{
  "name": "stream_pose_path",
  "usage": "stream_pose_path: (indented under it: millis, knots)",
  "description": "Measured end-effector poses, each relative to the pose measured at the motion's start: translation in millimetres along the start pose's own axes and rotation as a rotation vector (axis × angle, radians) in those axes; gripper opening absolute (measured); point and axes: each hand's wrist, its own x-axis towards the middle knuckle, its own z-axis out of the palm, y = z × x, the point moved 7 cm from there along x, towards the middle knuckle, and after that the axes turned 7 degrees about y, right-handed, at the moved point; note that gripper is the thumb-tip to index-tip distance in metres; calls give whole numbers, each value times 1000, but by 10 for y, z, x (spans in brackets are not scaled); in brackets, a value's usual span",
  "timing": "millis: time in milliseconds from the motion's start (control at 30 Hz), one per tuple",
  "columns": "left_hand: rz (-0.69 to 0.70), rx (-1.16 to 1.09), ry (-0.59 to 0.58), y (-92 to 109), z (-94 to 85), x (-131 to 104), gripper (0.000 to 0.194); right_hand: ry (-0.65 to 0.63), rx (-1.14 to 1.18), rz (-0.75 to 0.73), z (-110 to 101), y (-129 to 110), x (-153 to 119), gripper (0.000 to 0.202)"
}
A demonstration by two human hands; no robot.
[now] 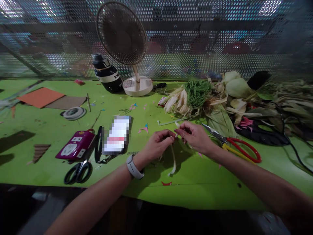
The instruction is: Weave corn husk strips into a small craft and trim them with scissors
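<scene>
My left hand [160, 142] and my right hand [197, 135] meet over the green table, fingertips pinched together. Between them is a pale strip of husk [173, 160], its tail hanging below my left fingers and curling at the end. A short pale end pokes up above my right fingertips. How the strip runs inside the pinch is hidden by my fingers. Close to my right wrist lie scissors with red handles [248, 151], blades pointing toward the husks. A bundle of dry husks [177, 101] sits just beyond my hands, beside a coil of green strands [198, 93].
A fan [137, 86] and a dark bottle [109, 78] stand at the back by a perforated metal screen [186, 42]. To the left lie a phone [117, 135], a purple case [75, 145], black scissors [78, 171], a tape roll [74, 113] and orange paper [41, 97]. Husks [236, 86] crowd the right.
</scene>
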Motion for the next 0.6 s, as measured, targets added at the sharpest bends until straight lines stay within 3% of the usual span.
stream_pose_path:
  millis: [333, 400, 500, 600]
  knots:
    - [-53, -88, -61, -7, 19, -48, 9, 35, -46, -28, -8, -82, -9, 33]
    - [-133, -202, -107, -28, 58, -73, 9, 15, 25, 20, -39, -42, 33, 33]
    - [-242, -375, -163, -69, 114, -95, 30, -20, 162, 159, -98, 73, 106, 39]
    - [-227, -411, -101, -101, 72, -60, 30, 41, 198, 250, -191, 171, 152, 46]
